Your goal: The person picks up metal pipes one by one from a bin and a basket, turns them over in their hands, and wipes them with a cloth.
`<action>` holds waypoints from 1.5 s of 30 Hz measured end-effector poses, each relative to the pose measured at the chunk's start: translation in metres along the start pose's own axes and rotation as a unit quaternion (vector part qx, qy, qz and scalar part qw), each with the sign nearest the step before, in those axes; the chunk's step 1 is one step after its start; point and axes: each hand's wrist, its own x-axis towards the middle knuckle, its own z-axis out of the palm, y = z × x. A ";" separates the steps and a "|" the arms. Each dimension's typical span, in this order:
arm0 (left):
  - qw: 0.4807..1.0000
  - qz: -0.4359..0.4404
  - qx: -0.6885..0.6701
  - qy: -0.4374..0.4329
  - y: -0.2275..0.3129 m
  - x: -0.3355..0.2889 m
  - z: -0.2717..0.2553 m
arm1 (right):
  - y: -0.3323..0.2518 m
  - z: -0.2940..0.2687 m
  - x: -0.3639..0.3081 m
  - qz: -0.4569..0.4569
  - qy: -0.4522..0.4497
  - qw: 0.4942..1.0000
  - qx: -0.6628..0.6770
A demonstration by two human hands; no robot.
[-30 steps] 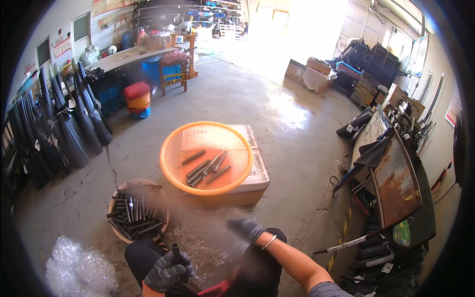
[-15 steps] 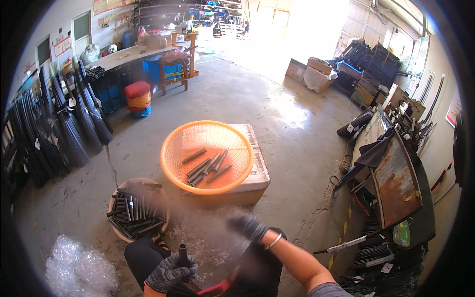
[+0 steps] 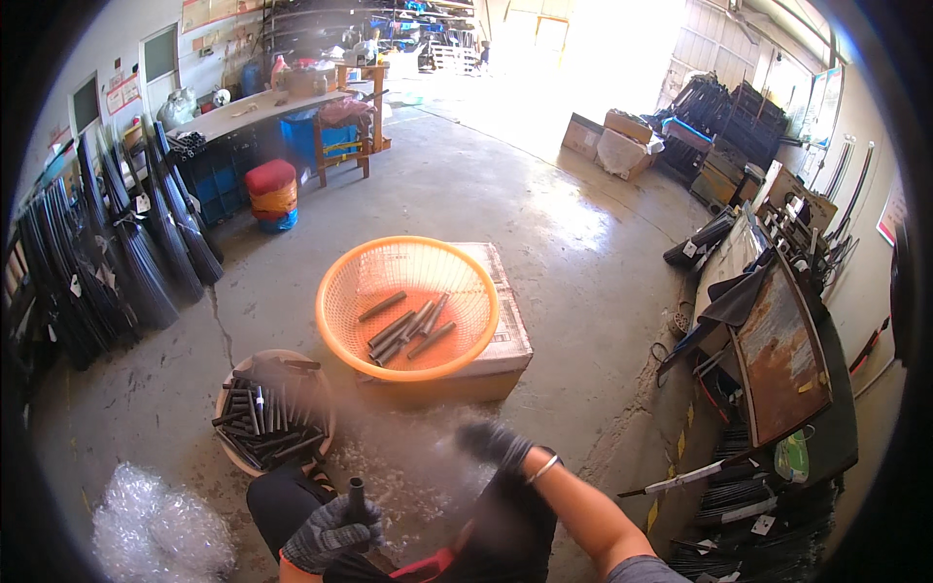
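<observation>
If your gloved left hand [image 3: 328,536], gripping the black tube [image 3: 357,498], loosens, it could drop floorward; can't tell right hand's [image 3: 493,447] state.

Red-topped stool [image 3: 271,197], lower sides orange and blue, near workbench [image 3: 248,114]. Wooden stand [image 3: 378,109], at workbench's right end. Bundles of long dark strips [image 3: 107,255], leaning along left side (white tags [image 3: 143,202] attached). Cardboard boxes [image 3: 583,137], grouped toward rear right. Brown panel [image 3: 780,338], surface patchy, tilted, right. Loaded shelving [image 3: 413,29], rear. Crumpled clear plastic [image 3: 160,532], heaped lower left.
</observation>
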 end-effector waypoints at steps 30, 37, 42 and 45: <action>1.000 0.020 0.000 -0.007 -0.007 0.002 -0.004 | -0.108 0.051 0.000 0.082 -0.130 0.965 -0.213; 0.985 -0.002 0.166 0.045 -0.003 0.004 0.000 | -0.136 -0.055 -0.015 0.245 0.047 0.812 -0.527; 0.992 -0.024 0.126 -0.019 -0.012 0.031 0.024 | -0.158 0.078 0.005 0.110 -0.026 0.990 -0.080; 0.996 -0.017 0.072 -0.048 0.007 0.026 0.036 | -0.170 0.124 0.010 0.307 -0.027 0.937 0.162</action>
